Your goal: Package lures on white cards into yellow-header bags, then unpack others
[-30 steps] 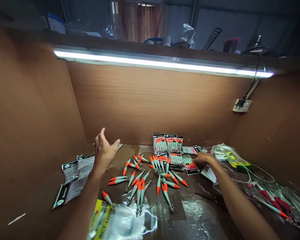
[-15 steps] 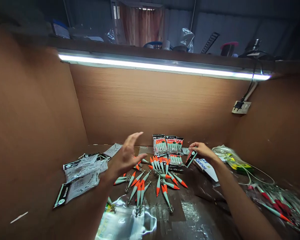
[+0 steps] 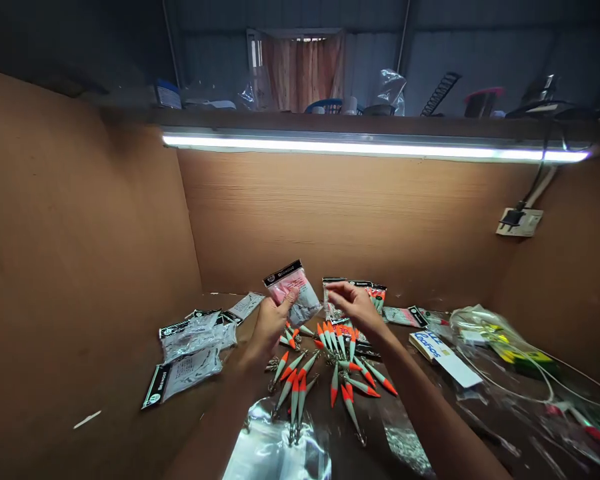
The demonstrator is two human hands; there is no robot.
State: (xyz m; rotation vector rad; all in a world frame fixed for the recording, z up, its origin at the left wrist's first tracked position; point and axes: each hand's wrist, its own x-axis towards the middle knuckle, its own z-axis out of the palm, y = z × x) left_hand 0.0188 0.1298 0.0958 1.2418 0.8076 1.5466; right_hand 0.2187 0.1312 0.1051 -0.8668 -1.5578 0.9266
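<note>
My left hand [image 3: 273, 321] is closed on a flat clear packet [image 3: 294, 293] with a black header and pinkish contents, holding it raised and tilted. Close to its right is my right hand [image 3: 354, 303], fingers bent and slightly apart, with nothing visible in them. Behind that hand, filled packets [image 3: 334, 303] with black headers stand in a group, partly hidden. Below both hands, several pale squid jigs [image 3: 340, 337] with orange tips and hooks lie spread on the table. Another packet [image 3: 403, 316] lies flat to the right.
Clear bags with black headers [image 3: 190, 373] are piled at left. A clear plastic sheet [image 3: 275, 450] lies in front. At right are a white box with blue writing [image 3: 445, 357] and coiled clear tubing [image 3: 480, 323]. Wooden panels [image 3: 330, 220] enclose the table under a light tube [image 3: 370, 148].
My left hand was open and empty; now it grips a packet. My right hand has moved left from a packet with a black header it was holding at right. The view has shifted slightly.
</note>
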